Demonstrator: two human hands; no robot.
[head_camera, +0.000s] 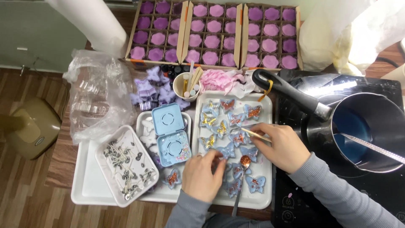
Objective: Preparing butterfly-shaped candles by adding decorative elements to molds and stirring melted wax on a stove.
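Butterflies (230,126) fill my white tray (263,198), little blue molds in rows, and I am putting glitter on them. My right hand (280,145) sits at about 3 o'clock on the tray, its fingers pressed together and pinching a thin wooden stick (255,134) that points to 9 o'clock. My left hand (202,175) is down at 6 o'clock, fingers curled onto one butterfly; I cannot tell if it grips it or just steadies it. A spoon (242,169) heaped with orange glitter lies between my hands, handle toward 6 o'clock. I think I am more than half done: the butterflies up at 12 o'clock already shine gold and orange, and a few near my hands look plainer and still need some. At 9 o'clock of the tray lies an open blue case (171,135), and farther that way a dish of wicks (126,166). Up at 12 o'clock stand boxes of purple flower candles (213,33). Over at 3 o'clock a pot (363,131) of blue wax waits on the black stove (295,202).
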